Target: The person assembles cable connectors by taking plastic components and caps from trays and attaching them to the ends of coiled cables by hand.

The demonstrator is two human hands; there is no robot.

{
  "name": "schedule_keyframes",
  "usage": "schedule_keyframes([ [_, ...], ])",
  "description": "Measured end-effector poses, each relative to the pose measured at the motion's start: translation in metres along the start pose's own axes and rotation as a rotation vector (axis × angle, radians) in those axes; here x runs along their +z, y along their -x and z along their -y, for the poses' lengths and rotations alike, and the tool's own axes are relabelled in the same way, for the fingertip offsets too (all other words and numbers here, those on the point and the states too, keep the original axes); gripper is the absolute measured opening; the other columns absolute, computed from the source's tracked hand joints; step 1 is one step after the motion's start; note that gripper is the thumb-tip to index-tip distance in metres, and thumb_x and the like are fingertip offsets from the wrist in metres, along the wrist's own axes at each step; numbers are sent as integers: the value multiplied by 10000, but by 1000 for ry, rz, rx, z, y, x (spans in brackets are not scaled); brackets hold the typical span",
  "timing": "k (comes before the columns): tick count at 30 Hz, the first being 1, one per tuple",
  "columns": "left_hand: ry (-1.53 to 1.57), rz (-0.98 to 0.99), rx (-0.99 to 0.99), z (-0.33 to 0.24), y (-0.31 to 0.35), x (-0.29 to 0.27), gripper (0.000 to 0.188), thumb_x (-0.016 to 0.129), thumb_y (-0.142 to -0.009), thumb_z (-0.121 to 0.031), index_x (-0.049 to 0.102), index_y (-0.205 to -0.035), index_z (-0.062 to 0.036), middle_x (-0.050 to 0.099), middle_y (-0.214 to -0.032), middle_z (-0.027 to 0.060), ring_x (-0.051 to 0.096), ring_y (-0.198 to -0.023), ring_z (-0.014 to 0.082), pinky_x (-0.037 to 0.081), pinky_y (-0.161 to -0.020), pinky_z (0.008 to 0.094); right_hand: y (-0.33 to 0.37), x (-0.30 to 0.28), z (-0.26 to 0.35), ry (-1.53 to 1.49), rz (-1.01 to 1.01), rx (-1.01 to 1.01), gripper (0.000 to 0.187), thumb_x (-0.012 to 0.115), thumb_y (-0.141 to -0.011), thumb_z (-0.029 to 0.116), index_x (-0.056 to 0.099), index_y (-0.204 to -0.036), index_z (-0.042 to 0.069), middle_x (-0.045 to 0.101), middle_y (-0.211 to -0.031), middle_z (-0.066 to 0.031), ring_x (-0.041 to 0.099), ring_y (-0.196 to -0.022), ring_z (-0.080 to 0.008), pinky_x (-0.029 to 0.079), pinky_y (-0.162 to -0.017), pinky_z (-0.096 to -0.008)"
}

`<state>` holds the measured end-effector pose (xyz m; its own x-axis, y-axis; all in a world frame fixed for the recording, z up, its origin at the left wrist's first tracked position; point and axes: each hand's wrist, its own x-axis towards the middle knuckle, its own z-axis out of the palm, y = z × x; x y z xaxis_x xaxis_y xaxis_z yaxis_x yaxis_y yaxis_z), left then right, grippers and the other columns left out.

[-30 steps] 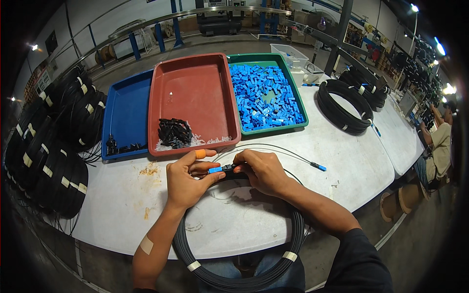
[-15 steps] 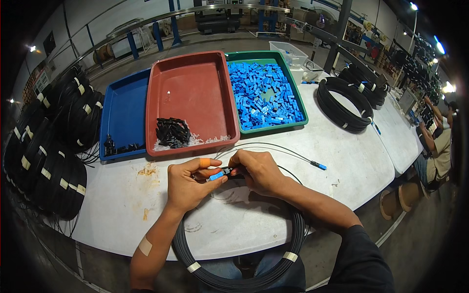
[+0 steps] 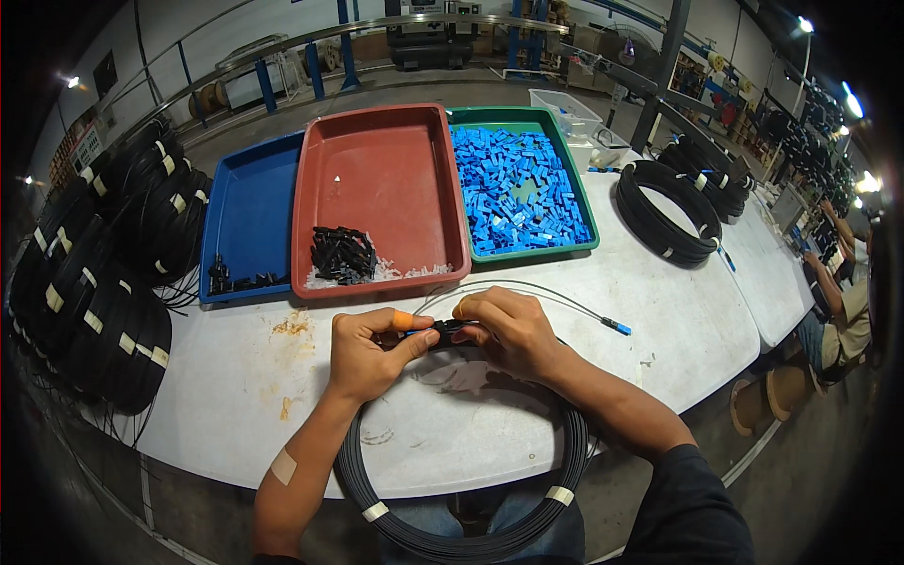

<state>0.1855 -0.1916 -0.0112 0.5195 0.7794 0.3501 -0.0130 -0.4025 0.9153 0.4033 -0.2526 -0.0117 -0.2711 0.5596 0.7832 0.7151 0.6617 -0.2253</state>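
A black fibre-optic cable connector (image 3: pixel 450 327) is held up between my two hands above the far side of a cable coil. My left hand (image 3: pixel 372 356), with orange tape on a finger, pinches its left end, where only a sliver of blue shows. The fingers of my right hand (image 3: pixel 513 330) are closed on its right end and hide much of it. The black cable coil (image 3: pixel 351 461), bound with pale tape bands, hangs over the table's near edge. Beyond my right hand, a second connector (image 3: pixel 615 326) with a blue tip lies on a loose cable end.
On the white table (image 3: pixel 678 311) stand a blue tray (image 3: pixel 250 184) with black parts, a red tray (image 3: pixel 381 179) with black and clear parts, and a green tray (image 3: pixel 586 231) of blue connector pieces. Coils (image 3: pixel 113 311) are stacked left; another coil (image 3: pixel 650 235) lies right. A person (image 3: pixel 847 301) works far right.
My left hand's fingers have closed further over the connector, covering most of its blue end, which showed plainly before. The view has shifted slightly.
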Motion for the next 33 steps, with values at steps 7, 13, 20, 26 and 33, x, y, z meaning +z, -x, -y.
schedule_keyframes([
  [7, 67, 40, 14, 3, -1, 4, 156, 829, -804, -29, 780, -930, 49, 759, -782, 106, 681, -672, 84, 527, -609, 204, 0, -2, 1, 83, -135, -160, 235, 730, -667, -22, 688, -885, 55, 720, -854, -56, 677, -781, -201, 494, -753, -380],
  [13, -224, 5, 253, -9, 1, 6, 141, 842, -764, -15, 789, -887, 28, 772, -811, 137, 719, -660, 113, 549, -610, 211, 3, -3, 4, -144, -44, 57, 191, 748, -734, -17, 704, -889, 86, 709, -796, -28, 660, -721, -207, 448, -871, -412],
  [20, -294, 8, 341, -10, 2, 5, 148, 847, -747, -3, 784, -872, 46, 761, -774, 157, 715, -633, 131, 540, -586, 222, 2, -1, 3, -275, 171, 299, 184, 799, -760, 68, 689, -906, 83, 663, -750, -26, 631, -762, -237, 426, -875, -417],
  [26, -214, -10, 140, -8, 1, 6, 133, 836, -750, -17, 792, -872, 12, 768, -816, 141, 756, -680, 173, 586, -623, 240, 5, -1, 0, -71, -3, 44, 183, 808, -771, 107, 686, -904, 78, 661, -781, -35, 616, -791, -245, 412, -890, -411],
  [33, -295, 0, 370, -6, 1, 4, 141, 832, -744, 11, 789, -878, 23, 768, -823, 150, 751, -685, 169, 584, -641, 238, 3, 1, 4, -216, 151, 239, 263, 814, -704, 33, 677, -923, 85, 660, -821, -37, 616, -819, -228, 419, -894, -401],
])
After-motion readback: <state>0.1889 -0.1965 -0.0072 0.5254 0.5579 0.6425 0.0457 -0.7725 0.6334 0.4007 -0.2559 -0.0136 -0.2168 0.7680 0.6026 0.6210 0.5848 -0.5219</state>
